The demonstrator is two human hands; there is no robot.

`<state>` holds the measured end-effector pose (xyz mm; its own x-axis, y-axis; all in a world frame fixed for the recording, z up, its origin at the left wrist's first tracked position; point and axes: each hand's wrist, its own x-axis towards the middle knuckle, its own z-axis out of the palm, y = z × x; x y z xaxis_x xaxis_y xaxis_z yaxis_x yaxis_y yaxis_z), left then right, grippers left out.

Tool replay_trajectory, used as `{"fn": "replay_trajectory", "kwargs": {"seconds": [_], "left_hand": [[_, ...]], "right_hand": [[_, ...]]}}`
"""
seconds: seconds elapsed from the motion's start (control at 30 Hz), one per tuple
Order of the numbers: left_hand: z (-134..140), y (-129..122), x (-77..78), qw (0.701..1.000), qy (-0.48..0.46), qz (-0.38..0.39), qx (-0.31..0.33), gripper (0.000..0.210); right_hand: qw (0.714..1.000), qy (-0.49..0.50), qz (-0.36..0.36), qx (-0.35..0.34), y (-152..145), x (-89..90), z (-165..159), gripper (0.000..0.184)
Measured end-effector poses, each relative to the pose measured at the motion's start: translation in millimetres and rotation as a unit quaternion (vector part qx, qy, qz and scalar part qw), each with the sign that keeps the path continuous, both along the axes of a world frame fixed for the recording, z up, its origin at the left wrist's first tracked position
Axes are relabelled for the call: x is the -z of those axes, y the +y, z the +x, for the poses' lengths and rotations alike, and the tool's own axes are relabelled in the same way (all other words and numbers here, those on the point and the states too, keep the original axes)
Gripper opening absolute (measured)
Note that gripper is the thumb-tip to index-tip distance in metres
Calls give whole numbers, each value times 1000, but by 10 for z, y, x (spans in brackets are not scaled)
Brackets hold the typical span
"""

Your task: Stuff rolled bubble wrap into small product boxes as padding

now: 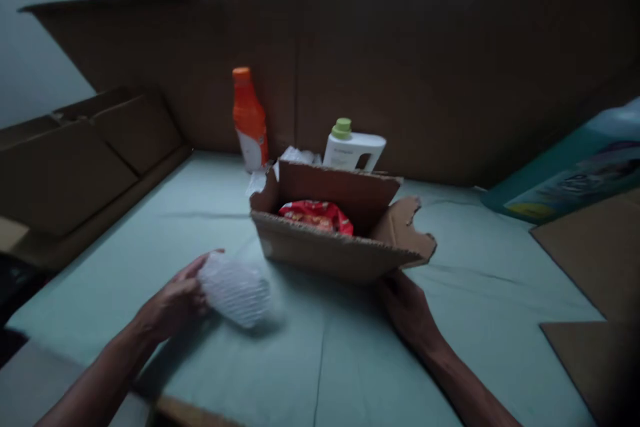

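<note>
My left hand (183,297) is closed around one end of a bundle of bubble wrap (236,292), held just above the pale green cloth at the left. What the wrap contains, if anything, cannot be made out. My right hand (407,303) grips the lower right corner of an open cardboard box (320,255), its fingertips hidden by the cardboard. Inside that box lies a red packet (320,215). The box's right flap (407,230) has a torn, notched edge and leans outward.
Behind the box stand an orange bottle (250,121) and a white bottle with a green cap (353,147), with more bubble wrap (300,156) between them. A large teal bottle (575,170) leans at the right. Cardboard walls (400,67) enclose the back and sides of the cloth-covered surface (280,360).
</note>
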<state>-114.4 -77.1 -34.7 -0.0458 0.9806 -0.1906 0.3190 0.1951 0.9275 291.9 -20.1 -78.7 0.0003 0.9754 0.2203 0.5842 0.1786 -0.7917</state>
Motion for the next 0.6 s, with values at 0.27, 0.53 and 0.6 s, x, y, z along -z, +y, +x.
{"fn": "replay_trajectory", "kwargs": {"seconds": [0.27,0.53,0.6], "left_hand": [[-22,-194,0,988,-106,-34,-105,100],[-99,-277,137,988,99,44,-113,84],[-53,-258,228,977,176,68,-101,83]], "right_hand": [[993,-107,56,-4,-478,-238,109,30],[921,-178,210,-276,-499,-339,-920,32],[902,-220,197,-314,-331,-336,-1371,45]]}}
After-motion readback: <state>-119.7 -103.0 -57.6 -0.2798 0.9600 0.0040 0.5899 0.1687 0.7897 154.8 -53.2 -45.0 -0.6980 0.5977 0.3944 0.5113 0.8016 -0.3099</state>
